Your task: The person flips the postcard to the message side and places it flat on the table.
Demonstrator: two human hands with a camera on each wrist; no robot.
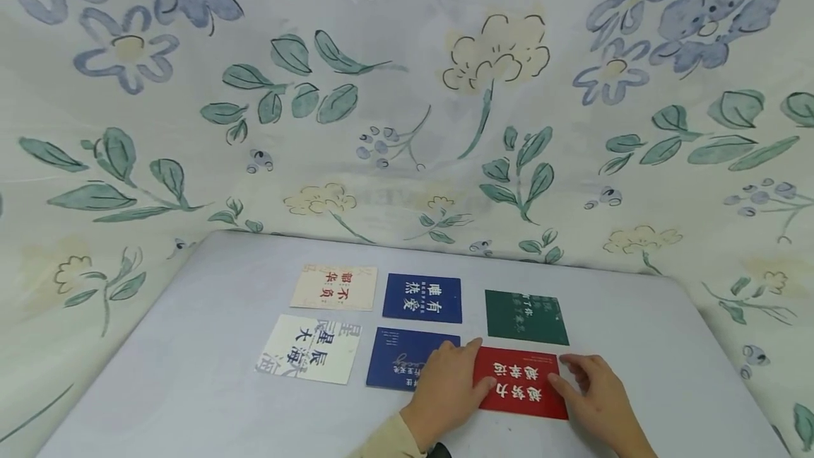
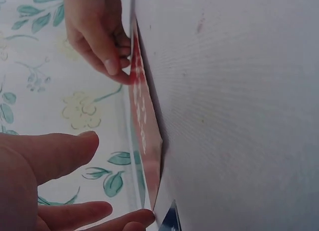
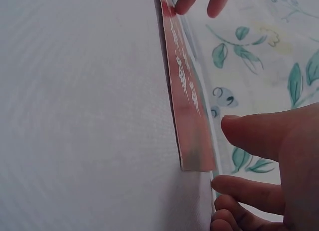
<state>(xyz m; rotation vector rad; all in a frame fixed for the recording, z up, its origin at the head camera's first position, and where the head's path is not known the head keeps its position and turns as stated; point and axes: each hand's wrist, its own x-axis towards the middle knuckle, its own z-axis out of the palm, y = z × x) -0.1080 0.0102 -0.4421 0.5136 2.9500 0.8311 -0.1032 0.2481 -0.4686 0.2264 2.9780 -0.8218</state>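
Observation:
A red card (image 1: 520,373) with white Chinese lettering lies at the near right of the group, between my two hands. My left hand (image 1: 441,391) rests at its left edge, over part of a blue card (image 1: 384,359) that it partly hides. At the red card's right edge is my right hand (image 1: 600,398), its thumb at the card's edge. In the left wrist view, straight left fingers (image 2: 119,220) reach a corner of the red card (image 2: 142,111). The right wrist view shows the right thumb (image 3: 249,134) apart from the red card (image 3: 187,111), fingers beside its near corner.
Just beyond the red card lies a dark green card (image 1: 526,316). Leftward are a navy card (image 1: 407,295), a cream card with red lettering (image 1: 318,288) and a white card (image 1: 280,345). All lie on a white table (image 1: 184,366) backed by floral cloth (image 1: 407,112).

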